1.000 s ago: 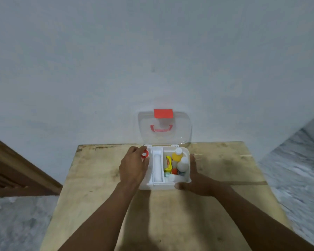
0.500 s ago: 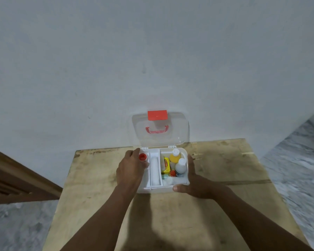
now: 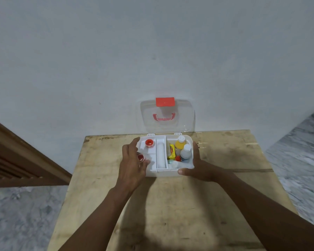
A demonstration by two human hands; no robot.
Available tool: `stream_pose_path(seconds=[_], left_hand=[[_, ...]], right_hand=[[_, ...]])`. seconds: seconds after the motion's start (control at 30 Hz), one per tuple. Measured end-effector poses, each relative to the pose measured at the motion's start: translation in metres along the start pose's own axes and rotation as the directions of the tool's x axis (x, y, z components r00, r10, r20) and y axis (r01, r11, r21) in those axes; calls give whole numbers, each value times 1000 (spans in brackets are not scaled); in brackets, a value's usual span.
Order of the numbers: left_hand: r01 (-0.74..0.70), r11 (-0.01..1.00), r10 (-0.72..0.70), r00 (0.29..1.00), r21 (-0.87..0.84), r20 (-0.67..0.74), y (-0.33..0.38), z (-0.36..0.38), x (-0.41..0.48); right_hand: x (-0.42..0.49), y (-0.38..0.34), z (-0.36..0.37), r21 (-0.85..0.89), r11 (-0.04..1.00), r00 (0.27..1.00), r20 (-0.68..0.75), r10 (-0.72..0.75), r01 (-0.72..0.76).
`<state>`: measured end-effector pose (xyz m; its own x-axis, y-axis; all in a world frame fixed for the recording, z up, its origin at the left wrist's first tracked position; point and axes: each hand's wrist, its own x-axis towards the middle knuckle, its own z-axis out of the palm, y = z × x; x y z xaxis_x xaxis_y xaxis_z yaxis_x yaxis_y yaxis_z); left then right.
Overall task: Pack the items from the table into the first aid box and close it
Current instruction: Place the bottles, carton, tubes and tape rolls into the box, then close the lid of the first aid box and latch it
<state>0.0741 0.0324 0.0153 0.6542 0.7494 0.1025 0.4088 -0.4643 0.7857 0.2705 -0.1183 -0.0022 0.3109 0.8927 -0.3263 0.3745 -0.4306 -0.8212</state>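
The white first aid box (image 3: 163, 173) stands open at the table's far edge, its clear lid (image 3: 185, 116) with red latch leaning on the wall. A small red-capped item (image 3: 149, 143) lies in the box's left compartment. My left hand (image 3: 132, 163) hovers over that compartment's near part with fingers spread; a second red piece (image 3: 140, 158) shows by the fingertips. A white roll (image 3: 161, 156) fills the middle slot. A yellow bottle (image 3: 180, 144), a white bottle (image 3: 186, 153) and a yellow packet (image 3: 172, 151) sit in the right compartment. My right hand (image 3: 196, 167) grips the box's right side.
The worn wooden table (image 3: 170, 214) reaches toward me, with its left and right edges dropping to a grey marble floor (image 3: 22, 214). A brown wooden frame (image 3: 16, 160) stands at the left. The plain wall is right behind the box.
My left hand has let go of the red-capped item, which now lies in the left compartment, and has drawn back toward me. My right hand keeps its hold on the box.
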Motion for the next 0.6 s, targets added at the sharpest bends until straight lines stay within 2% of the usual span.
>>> stream_pose_path(seconds=[0.1,0.27,0.47,0.6], left_hand=[[25,998,-27,999,-61,-27,0,2,0],[69,986,-63,997,-149,43,4,10,-1],[33,994,-35,999,-102,-27,-9,10,-15],[-45,981,66,992,-187,104,-19,19,-14]], right_hand=[[-3,-1,0,-12,1000,999,-39,12,-12],[-7,4,5,-11,1000,998,-60,9,-10],[-5,12,9,-13,999,1000,1,31,-31],[-6,16,5,-19,995,991,91,103,-101]])
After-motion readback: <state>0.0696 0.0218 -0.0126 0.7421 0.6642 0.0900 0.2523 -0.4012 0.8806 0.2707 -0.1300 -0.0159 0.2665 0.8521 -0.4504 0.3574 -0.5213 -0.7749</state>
